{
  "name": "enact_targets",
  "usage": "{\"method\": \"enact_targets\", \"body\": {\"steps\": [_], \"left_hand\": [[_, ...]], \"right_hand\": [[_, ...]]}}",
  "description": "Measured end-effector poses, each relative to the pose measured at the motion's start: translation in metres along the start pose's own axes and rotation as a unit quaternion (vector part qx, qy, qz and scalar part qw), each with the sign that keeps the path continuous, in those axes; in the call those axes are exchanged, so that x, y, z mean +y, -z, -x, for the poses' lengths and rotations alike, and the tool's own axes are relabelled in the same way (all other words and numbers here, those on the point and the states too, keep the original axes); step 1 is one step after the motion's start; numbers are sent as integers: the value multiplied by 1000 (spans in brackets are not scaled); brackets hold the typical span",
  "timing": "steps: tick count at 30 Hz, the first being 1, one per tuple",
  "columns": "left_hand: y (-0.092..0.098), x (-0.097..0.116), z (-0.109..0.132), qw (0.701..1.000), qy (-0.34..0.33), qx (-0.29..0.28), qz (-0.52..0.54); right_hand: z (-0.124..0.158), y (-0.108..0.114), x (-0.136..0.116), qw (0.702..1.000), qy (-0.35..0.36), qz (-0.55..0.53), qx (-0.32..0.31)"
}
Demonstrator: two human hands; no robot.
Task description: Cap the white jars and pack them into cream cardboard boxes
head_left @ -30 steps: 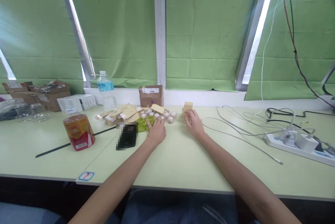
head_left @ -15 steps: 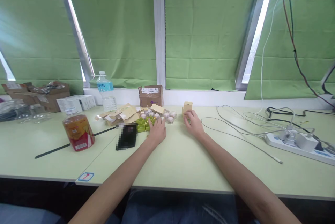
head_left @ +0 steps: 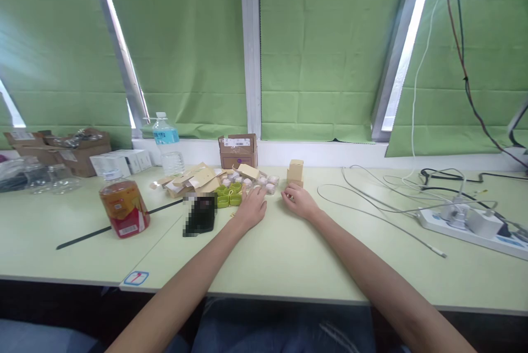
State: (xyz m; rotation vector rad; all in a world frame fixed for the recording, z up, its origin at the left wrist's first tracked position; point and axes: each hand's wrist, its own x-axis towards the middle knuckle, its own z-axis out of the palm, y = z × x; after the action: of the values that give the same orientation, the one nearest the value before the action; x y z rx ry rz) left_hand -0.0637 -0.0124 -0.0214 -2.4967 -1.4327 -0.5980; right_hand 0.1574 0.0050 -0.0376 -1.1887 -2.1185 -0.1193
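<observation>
My left hand (head_left: 252, 208) is low over the table, palm down, with its fingers stretched forward and apart. Its fingertips are beside the green ring-shaped pieces (head_left: 229, 197) and just in front of a clear tray of whitish round items (head_left: 268, 183). To the right, my right hand (head_left: 301, 202) rests near the tabletop, its fingers loosely bent toward the left with a small gap by the thumb. I see nothing held in it. Right behind that hand stand small tan cardboard boxes (head_left: 296, 167), one seemingly on another.
Flattened tan cartons (head_left: 198, 178) and a brown box (head_left: 238, 152) lie behind. A black phone-like object (head_left: 201, 215), a bottle of amber drink (head_left: 124, 208) and a water bottle (head_left: 168, 147) are leftward. Cables and a power strip (head_left: 462, 226) occupy the right.
My right hand has come away from the small tan box, moving toward me and slightly left; the box stays standing. My left hand has shifted a little right, off the green pieces.
</observation>
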Motion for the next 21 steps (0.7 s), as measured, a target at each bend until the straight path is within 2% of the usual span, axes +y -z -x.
{"method": "enact_targets", "body": {"steps": [12,15,18,21], "left_hand": [[2,11,5,992,-56,11,108],[4,13,5,983,-101,24,152],[6,10,0,971,-138,77,179],[9,-2,-7,970,-94,153,163]], "right_hand": [[1,-2,3,1000,2,-6,-10],[1,-4,5,1000,16,-23,-4],[1,-6,7,999,32,-37,13],[1,-7,6,998,46,-38,28]]}}
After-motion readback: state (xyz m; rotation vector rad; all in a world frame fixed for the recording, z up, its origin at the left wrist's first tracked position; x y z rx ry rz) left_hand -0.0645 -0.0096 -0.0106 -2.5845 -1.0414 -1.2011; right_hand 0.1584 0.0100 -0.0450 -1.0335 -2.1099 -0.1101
